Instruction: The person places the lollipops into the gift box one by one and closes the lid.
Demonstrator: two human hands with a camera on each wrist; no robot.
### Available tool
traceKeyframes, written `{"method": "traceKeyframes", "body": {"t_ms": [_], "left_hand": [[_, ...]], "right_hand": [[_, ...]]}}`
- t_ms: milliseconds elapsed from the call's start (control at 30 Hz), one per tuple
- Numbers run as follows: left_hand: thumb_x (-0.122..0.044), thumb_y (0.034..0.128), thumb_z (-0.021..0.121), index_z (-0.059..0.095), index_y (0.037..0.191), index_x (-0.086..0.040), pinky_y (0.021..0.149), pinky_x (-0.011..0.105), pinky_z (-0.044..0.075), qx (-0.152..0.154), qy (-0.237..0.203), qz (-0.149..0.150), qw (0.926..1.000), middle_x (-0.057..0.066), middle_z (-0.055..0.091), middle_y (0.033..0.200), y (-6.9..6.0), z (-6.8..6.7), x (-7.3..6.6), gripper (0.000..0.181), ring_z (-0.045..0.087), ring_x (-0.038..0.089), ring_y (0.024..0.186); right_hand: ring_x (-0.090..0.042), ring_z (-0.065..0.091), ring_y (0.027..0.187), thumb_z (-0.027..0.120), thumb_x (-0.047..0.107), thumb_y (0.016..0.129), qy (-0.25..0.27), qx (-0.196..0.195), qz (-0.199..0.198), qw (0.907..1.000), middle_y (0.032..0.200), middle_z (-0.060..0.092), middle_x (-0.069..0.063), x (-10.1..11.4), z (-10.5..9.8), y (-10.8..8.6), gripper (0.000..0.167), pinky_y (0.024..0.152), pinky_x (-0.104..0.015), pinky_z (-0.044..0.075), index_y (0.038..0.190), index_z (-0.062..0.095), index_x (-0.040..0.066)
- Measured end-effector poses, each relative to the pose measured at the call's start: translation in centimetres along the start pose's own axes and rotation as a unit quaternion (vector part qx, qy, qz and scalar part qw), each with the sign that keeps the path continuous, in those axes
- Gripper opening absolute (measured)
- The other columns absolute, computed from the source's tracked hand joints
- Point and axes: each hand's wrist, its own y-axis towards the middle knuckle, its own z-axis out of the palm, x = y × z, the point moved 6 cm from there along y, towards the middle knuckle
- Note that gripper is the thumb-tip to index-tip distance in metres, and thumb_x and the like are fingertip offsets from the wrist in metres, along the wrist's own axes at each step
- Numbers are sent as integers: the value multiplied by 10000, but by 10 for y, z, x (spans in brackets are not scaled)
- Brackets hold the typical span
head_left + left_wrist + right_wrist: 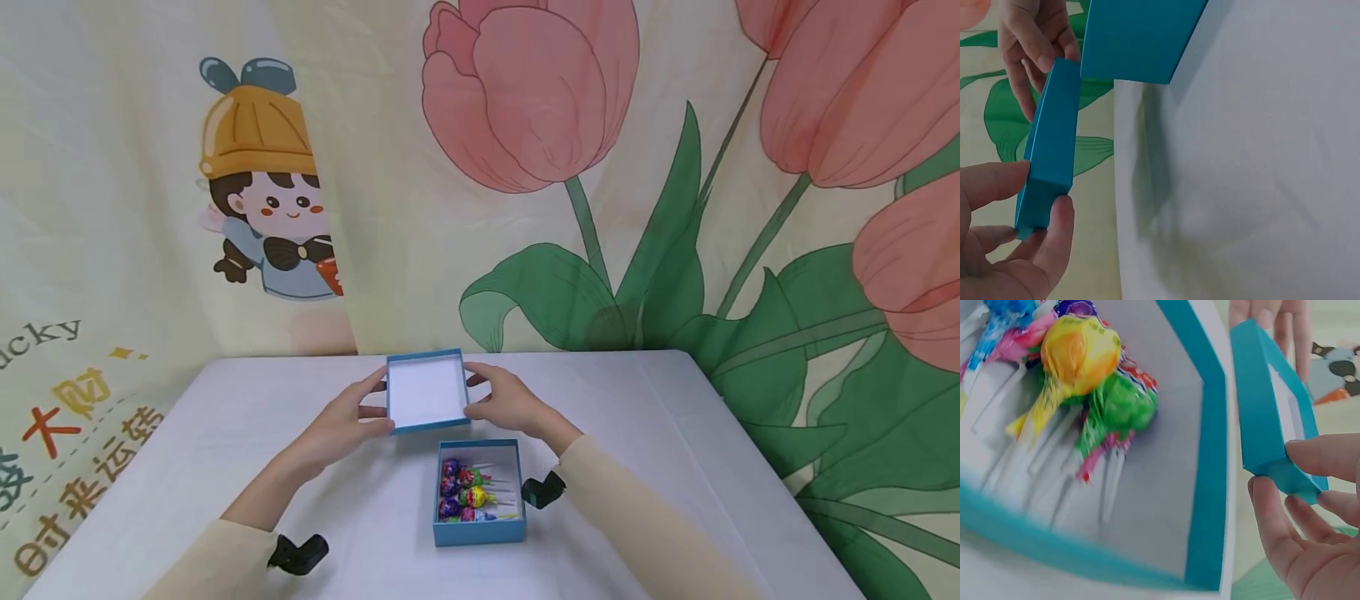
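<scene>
Both hands hold a blue box lid (pixel 427 390) in the air, its white inside facing the head camera. My left hand (pixel 347 421) grips the lid's left edge between thumb and fingers. On the opposite edge, my right hand (pixel 512 402) pinches it the same way. Just nearer, a blue box (pixel 480 533) stands uncovered on the table, apart from the lid. Several wrapped lollipops (pixel 474 497) lie in it, heads to the left and white sticks to the right. In the right wrist view, yellow and green lollipops (pixel 1082 353) show up close.
A white cloth covers the table (pixel 622 400). Behind it hangs a backdrop (pixel 390 208) printed with tulips and a cartoon figure. A black wrist camera (pixel 298 555) sits by the left sleeve, and another black camera (pixel 543 490) is close to the box's right side.
</scene>
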Motion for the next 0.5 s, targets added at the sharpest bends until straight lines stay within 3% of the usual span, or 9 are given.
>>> {"method": "traceKeyframes", "body": {"t_ms": [267, 500], "left_hand": [[-133, 1004, 751, 218, 1715, -226, 1058, 530, 553, 21, -278, 363, 9990, 176, 332, 1689, 10, 24, -24, 893, 576, 405, 1371], [-98, 1002, 743, 249, 1707, -242, 1057, 516, 556, 119, -573, 498, 9970, 176, 361, 1678, 12, 42, -40, 873, 583, 393, 1366]], "right_hand": [[-241, 705, 1118, 772, 145, 983, 390, -198, 134, 9990, 1464, 594, -162, -19, -32, -29, 783, 990, -499, 595, 1655, 374, 186], [-217, 715, 1080, 777, 104, 974, 586, -484, 155, 9970, 1451, 598, -130, -36, -45, -48, 804, 986, -477, 598, 1660, 376, 229]]}}
